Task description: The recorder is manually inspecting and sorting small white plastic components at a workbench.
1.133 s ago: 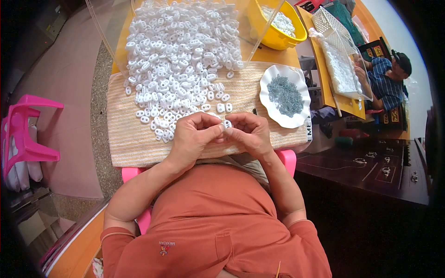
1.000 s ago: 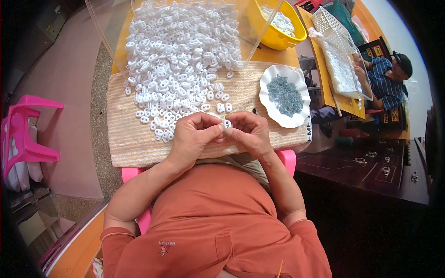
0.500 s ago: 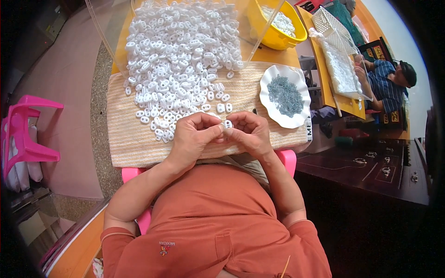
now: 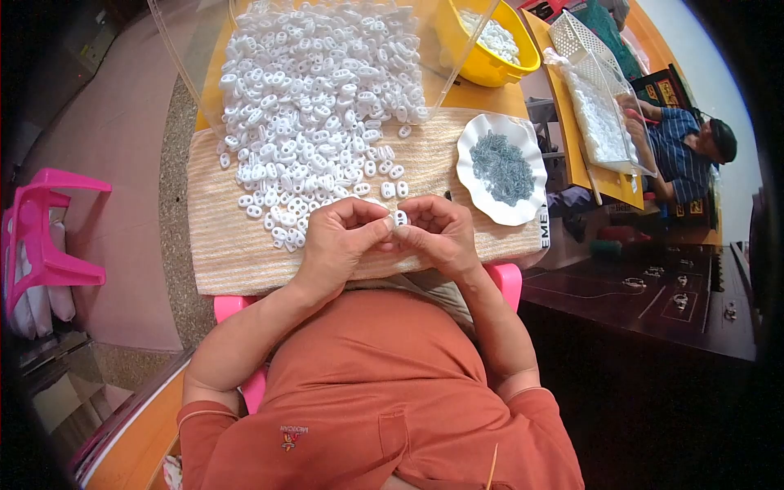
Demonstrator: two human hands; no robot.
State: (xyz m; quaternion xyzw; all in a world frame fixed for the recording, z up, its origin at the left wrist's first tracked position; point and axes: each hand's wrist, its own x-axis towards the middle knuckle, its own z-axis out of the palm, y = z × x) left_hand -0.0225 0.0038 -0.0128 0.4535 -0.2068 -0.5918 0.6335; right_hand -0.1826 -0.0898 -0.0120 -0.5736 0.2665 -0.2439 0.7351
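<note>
A small white oval plastic piece with two holes, like a cord lock (image 4: 400,217), is pinched between my two hands above the cloth. My left hand (image 4: 347,243) is closed, with thumb and forefinger pressed to its left side. On its other side, the thumb and bent fingers of my right hand (image 4: 443,235) grip it. Whether anything smaller is between the fingertips cannot be seen. Just beyond my hands spreads a large heap of the same white pieces (image 4: 302,122). A white wavy-rimmed plate (image 4: 516,214) to the right holds many thin grey pieces (image 4: 504,167), perhaps small springs.
Under the heap's near part lies a striped beige cloth (image 4: 237,273). A clear bin (image 4: 181,69) surrounds its far part. Beyond the plate stands a yellow basin (image 4: 490,75) of white pieces. At the far right a person (image 4: 684,143) works at another clear bin (image 4: 645,163). A pink stool (image 4: 57,237) stands left.
My hands stay almost in the same place, with the white piece still pinched between them. At the far right, the other person's head and hands have shifted slightly.
</note>
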